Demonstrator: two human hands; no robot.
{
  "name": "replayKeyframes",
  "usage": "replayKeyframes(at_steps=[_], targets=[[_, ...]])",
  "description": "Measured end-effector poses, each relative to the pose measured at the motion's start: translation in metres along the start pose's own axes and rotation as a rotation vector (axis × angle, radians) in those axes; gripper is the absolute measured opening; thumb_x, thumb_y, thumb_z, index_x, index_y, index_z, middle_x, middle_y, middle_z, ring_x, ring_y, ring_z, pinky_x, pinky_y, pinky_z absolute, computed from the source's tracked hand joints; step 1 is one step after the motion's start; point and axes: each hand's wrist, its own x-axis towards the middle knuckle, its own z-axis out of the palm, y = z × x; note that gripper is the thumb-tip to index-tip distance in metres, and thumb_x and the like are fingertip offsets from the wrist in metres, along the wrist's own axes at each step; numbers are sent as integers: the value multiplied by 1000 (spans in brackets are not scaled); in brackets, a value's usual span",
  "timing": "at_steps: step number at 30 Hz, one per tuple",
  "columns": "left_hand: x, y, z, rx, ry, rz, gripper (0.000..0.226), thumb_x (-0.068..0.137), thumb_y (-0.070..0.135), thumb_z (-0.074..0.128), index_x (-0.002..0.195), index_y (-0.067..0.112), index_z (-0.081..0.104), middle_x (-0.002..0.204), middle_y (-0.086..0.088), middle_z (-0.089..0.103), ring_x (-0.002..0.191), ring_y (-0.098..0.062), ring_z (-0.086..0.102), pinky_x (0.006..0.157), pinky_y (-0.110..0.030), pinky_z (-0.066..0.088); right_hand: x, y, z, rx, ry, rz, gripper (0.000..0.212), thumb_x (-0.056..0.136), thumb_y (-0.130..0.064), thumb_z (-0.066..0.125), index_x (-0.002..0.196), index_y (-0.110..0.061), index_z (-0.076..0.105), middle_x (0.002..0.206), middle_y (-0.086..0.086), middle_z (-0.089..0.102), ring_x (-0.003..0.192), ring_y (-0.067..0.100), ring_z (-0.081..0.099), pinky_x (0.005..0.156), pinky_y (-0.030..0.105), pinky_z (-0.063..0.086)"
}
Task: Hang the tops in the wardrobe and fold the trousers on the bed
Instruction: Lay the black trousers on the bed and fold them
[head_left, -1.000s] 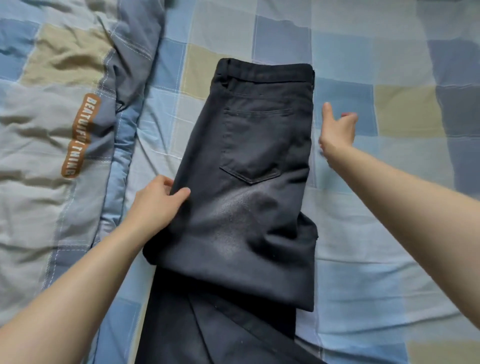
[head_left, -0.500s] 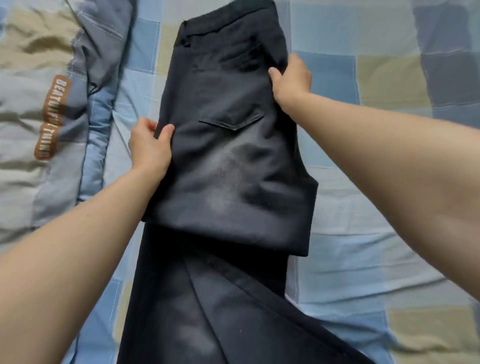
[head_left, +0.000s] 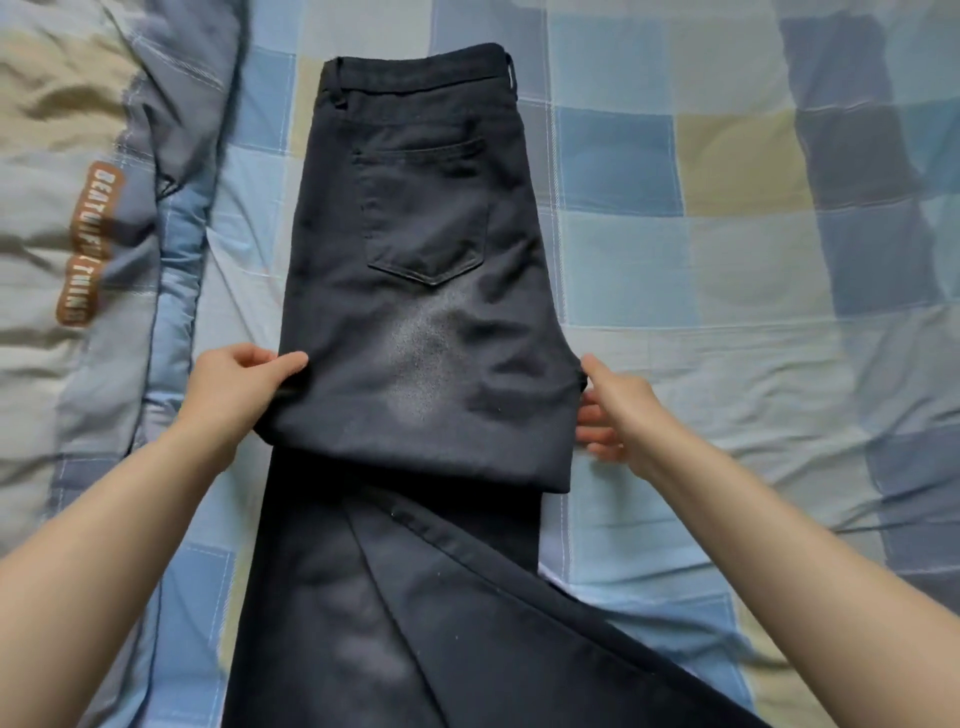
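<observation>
We are pinching the folded trousers (head_left: 415, 322) with our left hand (head_left: 234, 387); our right hand (head_left: 618, 410) is touching their opposite edge, fingers relaxed.

Both forearms extended forward. Left hand (head_left: 236, 387) pinching with thumb over curled fingers. Right hand (head_left: 615, 410) with thumb raised, fingers extended leftward, relaxed and slightly spread.

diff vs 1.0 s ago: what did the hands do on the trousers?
The right hand went from hovering clear of the folded dark grey trousers, to their upper right edge, then down to the lower right edge, fingers now against the fold. The left hand slid down the left edge and pinches it there. Unchanged: the trousers lie folded, pocket up, on the blue checked bedsheet.
</observation>
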Motion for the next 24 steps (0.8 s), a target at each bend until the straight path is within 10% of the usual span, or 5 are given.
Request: replayKeyframes(at_steps=[8,13,18,24], targets=[[11,-6,8,224,57,142,18,96,24,57,105,9,56,93,-14,61,90,-29,53,85,-39,41,11,10,6,430,129,-70,9,92,-14,57,95,-7,61,89,11,71,63,15,68,54,24,50],[-4,-11,11,-339,163,-144,36,98,43,45,81,13,55,101,-17,65,77,-25,60,70,-34,49,-10,27,9,628,18,-96,32,101,-20,31,96,-4,58,92,14,67,78,22,67,72,32,54],[-96,-56,16,-301,294,-168,44,71,58,57,91,18,52,97,-14,68,89,-33,65,90,-53,51,-81,113,22,-261,-2,-272,47,99,-49,30,79,-17,58,84,8,70,80,29,65,76,39,49],[-176,-59,51,-202,-114,-363,57,67,68,69,98,22,59,100,-4,66,92,-25,67,88,-46,56,-143,150,38,-1085,85,-654,39,93,-42,51,120,-14,44,116,3,51,106,27,51,86,39,43]])
